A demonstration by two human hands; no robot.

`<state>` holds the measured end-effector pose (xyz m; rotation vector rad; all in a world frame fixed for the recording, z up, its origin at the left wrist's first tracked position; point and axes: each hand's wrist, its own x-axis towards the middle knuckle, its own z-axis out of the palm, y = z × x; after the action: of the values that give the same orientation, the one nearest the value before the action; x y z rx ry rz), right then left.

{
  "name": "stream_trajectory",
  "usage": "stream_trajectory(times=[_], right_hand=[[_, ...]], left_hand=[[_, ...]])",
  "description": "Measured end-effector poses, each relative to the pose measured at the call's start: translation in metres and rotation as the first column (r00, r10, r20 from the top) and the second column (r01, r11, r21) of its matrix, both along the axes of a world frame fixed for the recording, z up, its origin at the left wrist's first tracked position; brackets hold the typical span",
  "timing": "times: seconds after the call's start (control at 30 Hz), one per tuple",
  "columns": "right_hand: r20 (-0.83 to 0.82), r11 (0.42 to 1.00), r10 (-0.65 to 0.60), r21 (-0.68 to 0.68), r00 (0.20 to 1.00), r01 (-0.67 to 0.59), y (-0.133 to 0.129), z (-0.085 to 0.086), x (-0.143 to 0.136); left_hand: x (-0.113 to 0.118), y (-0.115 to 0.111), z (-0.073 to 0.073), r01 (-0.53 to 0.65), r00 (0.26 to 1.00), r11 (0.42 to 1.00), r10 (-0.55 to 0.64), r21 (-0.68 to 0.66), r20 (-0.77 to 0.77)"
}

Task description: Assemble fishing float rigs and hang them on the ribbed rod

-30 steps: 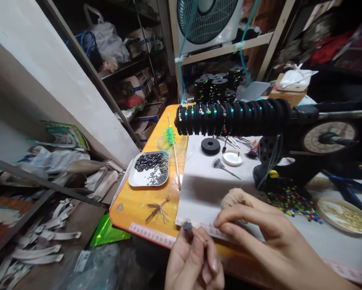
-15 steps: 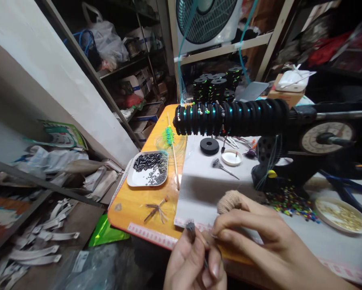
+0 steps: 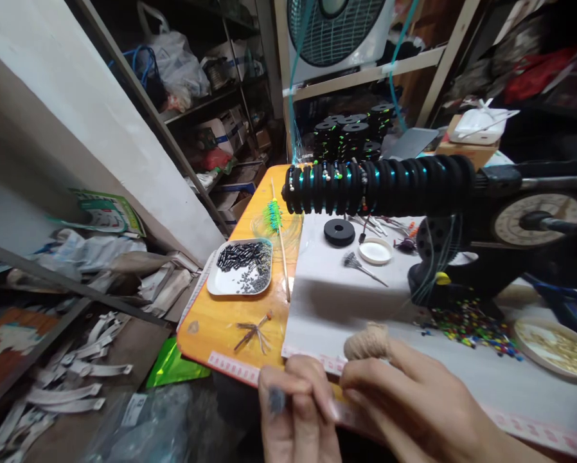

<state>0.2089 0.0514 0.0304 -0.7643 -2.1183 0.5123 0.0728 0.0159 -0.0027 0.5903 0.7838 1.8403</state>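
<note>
My left hand (image 3: pixel 298 411), at the front edge of the table, is closed around a small grey bristly bundle (image 3: pixel 275 400), whose tip is blurred. Just to its right, my right hand (image 3: pixel 408 386) has its thumb and fingers pressed together in a pinch. Whatever that pinch holds, if anything, is too small to make out. Tan wrapping (image 3: pixel 368 342) covers one finger of that hand. A similar grey-tipped bundle (image 3: pixel 353 260) lies on the white sheet (image 3: pixel 327 283) beyond my hands. Another brownish splayed bundle (image 3: pixel 253 334) rests on the orange tabletop.
A black ribbed roller (image 3: pixel 380 186) on a dark machine spans the area above the sheet. A white tray (image 3: pixel 214 286) holds black and grey pieces. Coloured beads (image 3: pixel 466 328) lie near a dish (image 3: pixel 520 328) of gold bits. Beside the tray is a thin stick (image 3: pixel 284 257).
My left hand has turned and its fingers have closed further over the bundle, whose tip has shifted left and down. My right hand stays pinched close by. The view has shifted slightly.
</note>
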Motion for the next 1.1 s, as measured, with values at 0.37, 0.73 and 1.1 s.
stream_trajectory(times=[0.37, 0.73, 1.1], right_hand=[[-0.025, 0.995, -0.027, -0.097, 0.999, 0.024, 0.005, 0.008, 0.003], [-0.039, 0.996, -0.068, -0.066, 0.997, 0.066, 0.009, 0.012, 0.005], [-0.194, 0.984, -0.084, -0.172, 0.977, 0.05, 0.01, 0.01, -0.003]], left_hand=[[-0.126, 0.062, 0.045, -0.011, 0.22, 0.993, -0.116, -0.121, -0.969], [-0.133, 0.061, 0.021, 0.03, -0.245, 0.884, -0.446, -0.466, -0.861], [-0.054, 0.014, 0.02, 0.083, 0.678, 0.959, -0.252, -0.269, -0.69]])
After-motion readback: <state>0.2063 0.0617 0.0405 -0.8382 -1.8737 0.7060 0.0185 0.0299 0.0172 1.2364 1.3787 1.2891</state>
